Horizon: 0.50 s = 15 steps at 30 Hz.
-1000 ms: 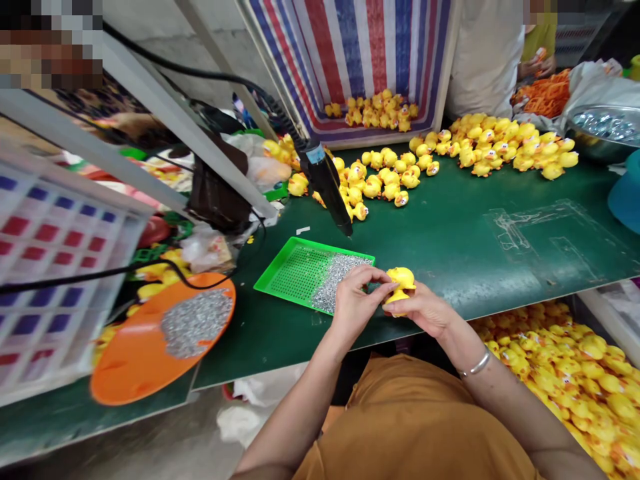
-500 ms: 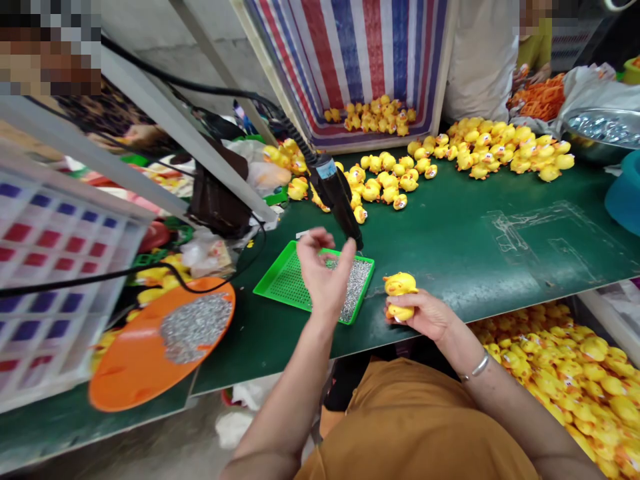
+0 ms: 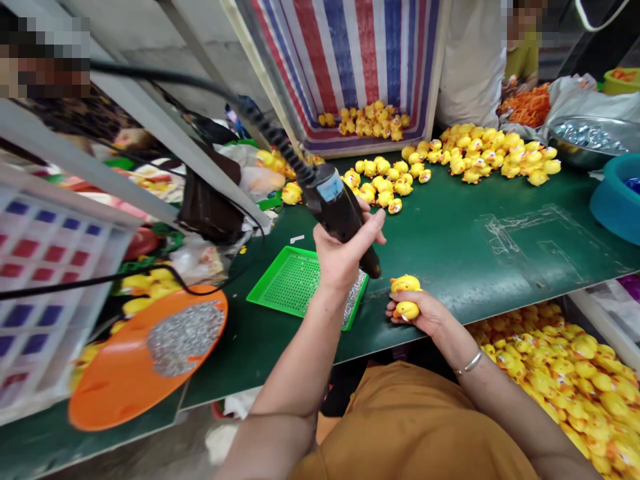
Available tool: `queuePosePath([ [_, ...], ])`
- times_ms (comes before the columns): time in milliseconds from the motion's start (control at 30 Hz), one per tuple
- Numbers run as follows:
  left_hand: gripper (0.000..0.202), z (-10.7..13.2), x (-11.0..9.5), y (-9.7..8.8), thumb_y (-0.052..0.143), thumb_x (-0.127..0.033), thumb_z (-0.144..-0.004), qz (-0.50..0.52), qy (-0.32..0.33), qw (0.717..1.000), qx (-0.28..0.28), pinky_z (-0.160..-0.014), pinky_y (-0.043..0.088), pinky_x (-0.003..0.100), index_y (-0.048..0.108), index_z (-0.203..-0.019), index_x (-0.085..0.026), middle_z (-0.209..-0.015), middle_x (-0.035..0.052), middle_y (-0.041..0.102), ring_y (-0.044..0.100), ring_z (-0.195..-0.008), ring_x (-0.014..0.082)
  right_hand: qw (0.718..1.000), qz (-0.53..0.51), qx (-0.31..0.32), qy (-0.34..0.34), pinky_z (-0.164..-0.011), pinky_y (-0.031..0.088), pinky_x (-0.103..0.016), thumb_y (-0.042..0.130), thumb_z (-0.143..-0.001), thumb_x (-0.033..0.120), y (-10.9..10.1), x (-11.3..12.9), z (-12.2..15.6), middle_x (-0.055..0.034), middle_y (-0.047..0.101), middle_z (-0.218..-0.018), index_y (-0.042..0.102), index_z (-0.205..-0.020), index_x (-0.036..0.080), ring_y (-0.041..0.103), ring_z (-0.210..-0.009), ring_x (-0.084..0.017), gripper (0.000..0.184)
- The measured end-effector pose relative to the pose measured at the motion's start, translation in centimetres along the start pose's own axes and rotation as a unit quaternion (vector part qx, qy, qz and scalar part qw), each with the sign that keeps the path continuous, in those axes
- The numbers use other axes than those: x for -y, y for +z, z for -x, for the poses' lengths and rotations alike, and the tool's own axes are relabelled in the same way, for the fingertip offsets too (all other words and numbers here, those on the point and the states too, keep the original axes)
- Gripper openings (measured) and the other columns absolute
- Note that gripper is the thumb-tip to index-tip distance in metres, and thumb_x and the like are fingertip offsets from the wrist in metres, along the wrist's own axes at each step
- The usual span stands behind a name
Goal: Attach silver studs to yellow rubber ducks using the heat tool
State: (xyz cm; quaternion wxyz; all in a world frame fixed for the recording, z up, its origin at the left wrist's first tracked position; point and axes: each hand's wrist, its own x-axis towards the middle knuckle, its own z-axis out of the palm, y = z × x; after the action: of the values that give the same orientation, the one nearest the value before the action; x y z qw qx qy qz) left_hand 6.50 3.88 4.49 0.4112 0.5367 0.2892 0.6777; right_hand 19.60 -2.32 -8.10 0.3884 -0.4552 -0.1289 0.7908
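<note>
My left hand (image 3: 345,257) is wrapped round a black electric screwdriver (image 3: 340,213) that hangs on a coiled cable, its tip slanting down to the right above the green table (image 3: 450,240). My right hand (image 3: 425,313) grips a yellow toy duck (image 3: 405,297) and holds it on the table's near edge, a short way right of the screwdriver tip. Under my left hand lies a green mesh tray (image 3: 290,283) with a heap of small silver screws (image 3: 355,297) at its right end.
Several yellow ducks (image 3: 480,157) lie at the back of the table and in a striped bag (image 3: 365,120). A bin of ducks (image 3: 570,373) sits lower right. An orange dish (image 3: 120,380) with screws is lower left. A metal bowl (image 3: 590,137) and blue basin (image 3: 617,197) stand right; another person works behind.
My left hand left the duck, rose over the green tray and closed on the hanging screwdriver. My right hand kept the duck and set it lower on the table edge.
</note>
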Motion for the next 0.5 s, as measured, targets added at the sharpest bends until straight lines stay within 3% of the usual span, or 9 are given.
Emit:
queuePosePath([
  [233, 0.027, 2.9, -0.6, 2.1, 0.079, -0.031, -0.077, 0.115, -0.016, 0.993, -0.024, -0.048, 0.05, 0.024, 0.059, -0.093, -0.021, -0.052, -0.0088, 0.05, 0.055, -0.043, 0.0093, 1.0, -0.006, -0.015, 0.005, -0.05, 0.058, -0.026, 0.079, -0.066, 0.015, 0.4, 0.2, 0.2, -0.0069, 0.071, -0.063, 0.064, -0.079, 0.012, 0.069, -0.055, -0.017, 0.02],
  [500, 0.025, 3.8, 0.5, 2.6, 0.077, -0.034, -0.078, 0.064, -0.04, 0.997, -0.012, -0.05, 0.051, 0.023, 0.061, -0.092, -0.021, -0.054, -0.0081, 0.056, 0.058, -0.045, 0.0089, 1.0, 0.001, -0.018, -0.007, -0.048, 0.056, -0.025, 0.078, -0.063, 0.015, 0.8, 0.0, 0.4, -0.0081, 0.071, -0.061, 0.066, -0.076, 0.01, 0.068, -0.054, -0.017, 0.019],
])
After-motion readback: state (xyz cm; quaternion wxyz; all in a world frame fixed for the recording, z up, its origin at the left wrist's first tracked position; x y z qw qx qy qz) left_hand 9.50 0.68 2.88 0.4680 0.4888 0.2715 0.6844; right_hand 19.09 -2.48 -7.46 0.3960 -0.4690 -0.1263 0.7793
